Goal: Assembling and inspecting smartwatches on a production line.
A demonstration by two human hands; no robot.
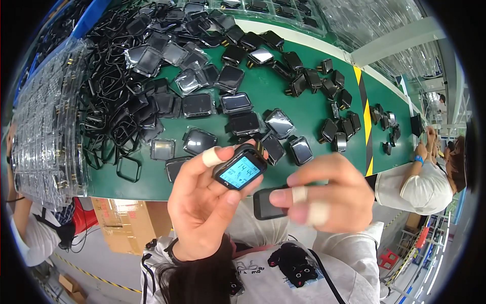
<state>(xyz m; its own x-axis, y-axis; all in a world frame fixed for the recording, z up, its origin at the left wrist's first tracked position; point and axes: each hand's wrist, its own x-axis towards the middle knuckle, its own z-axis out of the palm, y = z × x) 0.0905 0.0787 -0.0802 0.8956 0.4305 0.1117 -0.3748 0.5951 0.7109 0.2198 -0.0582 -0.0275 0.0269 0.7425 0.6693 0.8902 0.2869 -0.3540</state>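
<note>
My left hand (205,215), palm up, holds a small black device with a lit pale-blue display (240,171) between thumb and fingers. Gold-coloured pins show at its top edge. My right hand (334,195), smeared by motion, pinches a flat black rounded rectangular piece (263,205) close to the device, in front of the table edge. White finger wraps cover parts of both hands. Just beyond my hands lie several dark screen pieces in clear film, among them one piece (301,150) by my right hand.
A heap of black frames (114,101) covers the left of the green table (202,191). Stacked clear trays (48,126) stand at the left edge. Several black devices with gold pins (314,80) lie far right, before yellow-black tape (365,116). A co-worker (425,180) sits at the right.
</note>
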